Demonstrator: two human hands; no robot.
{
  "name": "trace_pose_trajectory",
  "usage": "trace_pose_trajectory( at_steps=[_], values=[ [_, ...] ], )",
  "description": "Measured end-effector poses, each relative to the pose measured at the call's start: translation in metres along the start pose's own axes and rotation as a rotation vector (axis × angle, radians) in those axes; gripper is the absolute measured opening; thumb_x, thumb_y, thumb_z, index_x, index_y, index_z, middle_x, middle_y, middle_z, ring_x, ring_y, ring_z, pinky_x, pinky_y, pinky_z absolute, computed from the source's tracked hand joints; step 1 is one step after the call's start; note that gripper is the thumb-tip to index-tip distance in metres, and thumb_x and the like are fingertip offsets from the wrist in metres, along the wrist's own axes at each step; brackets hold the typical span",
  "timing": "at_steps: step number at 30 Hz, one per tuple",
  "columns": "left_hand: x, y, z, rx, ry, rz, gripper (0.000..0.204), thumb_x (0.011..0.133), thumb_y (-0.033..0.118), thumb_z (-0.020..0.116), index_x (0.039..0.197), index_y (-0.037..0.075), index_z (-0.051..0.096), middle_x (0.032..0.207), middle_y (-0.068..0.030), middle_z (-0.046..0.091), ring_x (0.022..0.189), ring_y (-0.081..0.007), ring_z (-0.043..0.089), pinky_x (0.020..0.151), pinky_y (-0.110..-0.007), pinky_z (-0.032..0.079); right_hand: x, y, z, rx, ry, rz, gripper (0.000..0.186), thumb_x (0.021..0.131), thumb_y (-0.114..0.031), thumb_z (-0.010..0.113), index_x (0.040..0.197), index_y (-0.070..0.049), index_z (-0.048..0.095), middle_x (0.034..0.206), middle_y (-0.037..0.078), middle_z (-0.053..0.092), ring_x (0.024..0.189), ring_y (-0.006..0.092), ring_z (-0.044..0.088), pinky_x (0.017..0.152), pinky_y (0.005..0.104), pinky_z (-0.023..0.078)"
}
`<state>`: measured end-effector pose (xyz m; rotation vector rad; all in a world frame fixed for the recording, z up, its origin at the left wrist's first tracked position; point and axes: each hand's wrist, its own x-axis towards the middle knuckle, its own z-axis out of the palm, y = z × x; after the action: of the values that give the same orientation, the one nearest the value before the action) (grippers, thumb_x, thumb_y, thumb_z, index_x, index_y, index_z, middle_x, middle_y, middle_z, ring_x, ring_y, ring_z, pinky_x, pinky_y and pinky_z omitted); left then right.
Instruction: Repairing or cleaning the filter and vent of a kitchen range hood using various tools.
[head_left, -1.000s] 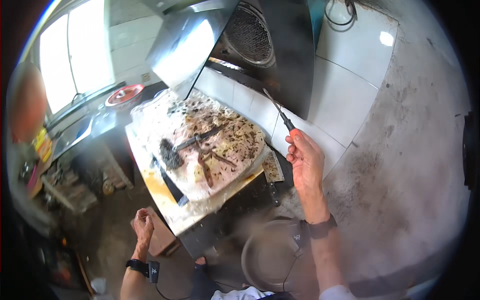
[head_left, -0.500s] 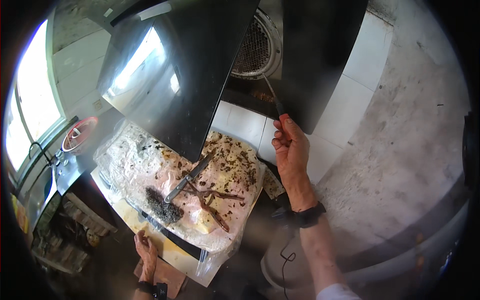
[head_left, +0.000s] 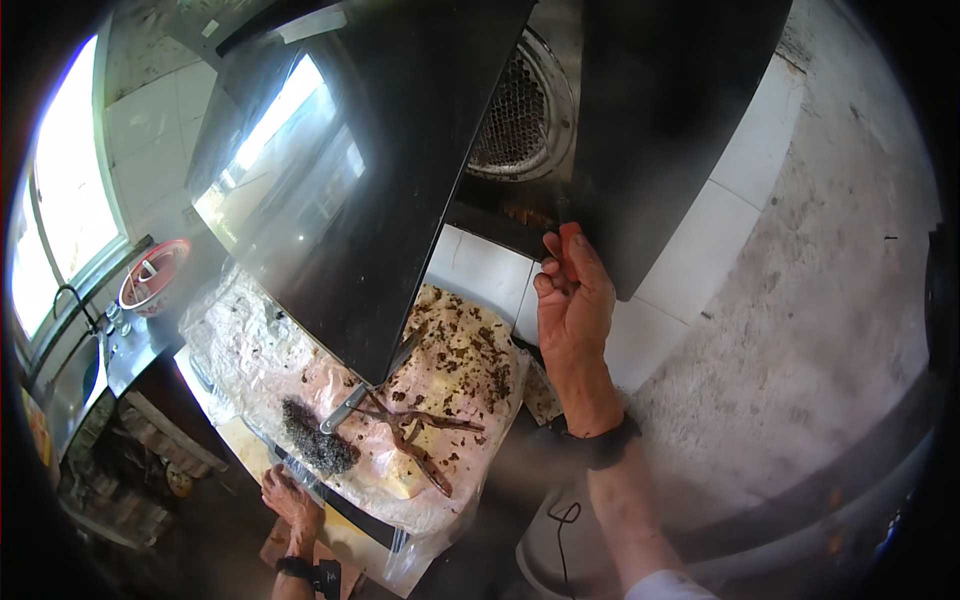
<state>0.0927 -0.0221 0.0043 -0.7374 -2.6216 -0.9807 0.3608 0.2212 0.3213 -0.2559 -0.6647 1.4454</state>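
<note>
My right hand (head_left: 578,310) is raised in front of the range hood, fingers closed round the red handle of a screwdriver (head_left: 570,231). Its shaft is too blurred now to follow. Above the hand is a round honeycomb-mesh grille (head_left: 512,115) inside the hood, partly covered by a dark glossy panel (head_left: 390,180). My left hand (head_left: 292,500) lies low on the pale board's edge, fingers stretched out, holding nothing. Between the hands, a dirty plastic sheet (head_left: 240,330) bears rusty pliers (head_left: 412,440), a knife with a grey handle (head_left: 345,408) and a dark steel-wool scourer (head_left: 318,440).
Brown greasy crumbs (head_left: 465,345) litter the sheet's right part. To the left stand a red-rimmed bowl (head_left: 155,278) and a bright window (head_left: 75,190). A second dark panel (head_left: 670,130) hangs beside the grille. White tiles (head_left: 690,250) and a stained wall (head_left: 820,270) lie right.
The screwdriver's tip, earlier at the grille's lower rim, has come away from it. My right hand has moved slightly down relative to the grille. My left hand stays at the board's edge.
</note>
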Motion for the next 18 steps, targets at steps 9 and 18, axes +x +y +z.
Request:
trace_pose_trajectory(
  at_steps=[9,18],
  values=[
    [-0.001,0.012,-0.005,0.016,0.017,0.050,0.023,0.076,0.014,0.049,0.098,0.006,0.054,0.101,-0.0104,0.049,0.098,-0.0300,0.044,0.083,-0.040,0.032,0.007,0.011,0.005,-0.219,0.026,-0.164,0.025,0.083,-0.015,0.059,0.102,0.001,0.054,0.082,0.008,0.059,0.054,0.0087,0.050,0.046,0.0209,0.037],
    [0.002,0.011,-0.005,-0.011,-0.014,0.029,0.020,0.075,0.009,0.051,0.094,0.005,0.053,0.101,-0.0119,0.048,0.099,-0.0297,0.043,0.086,-0.040,0.030,0.006,-0.009,0.015,-0.017,-0.246,0.196,0.017,0.084,-0.017,0.056,0.090,-0.002,0.055,0.065,0.002,0.051,0.045,0.0075,0.042,0.040,0.0205,0.031]
  ],
)
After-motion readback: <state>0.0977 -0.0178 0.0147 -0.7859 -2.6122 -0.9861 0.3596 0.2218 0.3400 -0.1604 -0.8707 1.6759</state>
